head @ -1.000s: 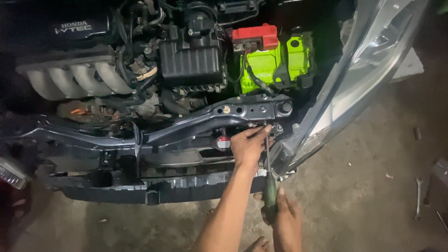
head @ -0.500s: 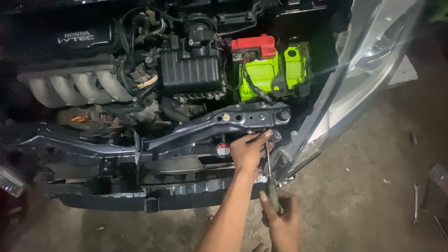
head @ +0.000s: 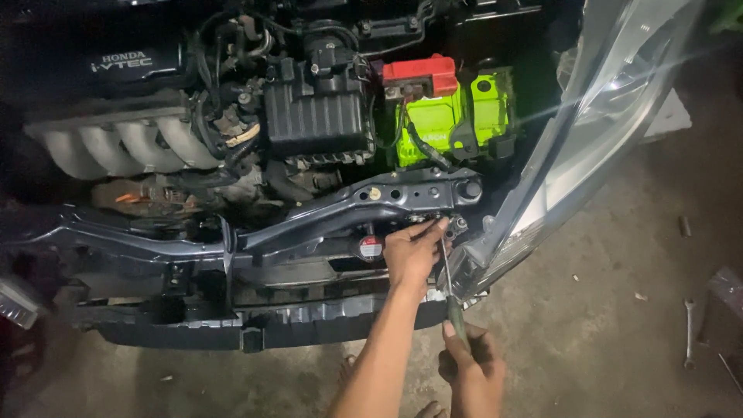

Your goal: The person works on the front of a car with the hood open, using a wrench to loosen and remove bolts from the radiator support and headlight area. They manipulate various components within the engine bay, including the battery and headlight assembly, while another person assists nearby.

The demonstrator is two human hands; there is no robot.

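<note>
Green-handled screwdriver runs upright between both hands: the right hand is wrapped around its handle low down, while the left hand, fingers curled, pinches the shaft near its tip under the dark radiator support bar. Above them sits a bright green battery with red terminal cover. A loosened headlight leans just right of the hands; a wrench lies on the floor further right.
</note>
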